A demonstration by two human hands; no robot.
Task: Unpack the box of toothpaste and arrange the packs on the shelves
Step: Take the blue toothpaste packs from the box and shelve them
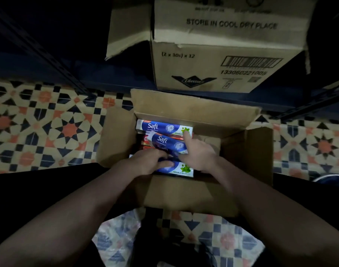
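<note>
Tilted Safi pack [165, 143] inside open box [184, 191] on tiled floor [39, 128], both hands grasping it (left hand [147, 162] at its near end, right hand [198, 153] over its far side), flat packs [164, 127] beneath, Libresse carton [222, 60] beyond

Both hands [148, 160] [198, 151] low, fingers curled

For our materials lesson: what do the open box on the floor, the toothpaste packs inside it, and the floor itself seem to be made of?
Open box: plain brown cardboard, matte, with creased flaps.
Toothpaste packs: probably thin printed card with a glossy coat; light glints on the blue faces.
Floor: looks like patterned tile, star motifs repeating in squares, though printed sheet flooring is possible.
</note>
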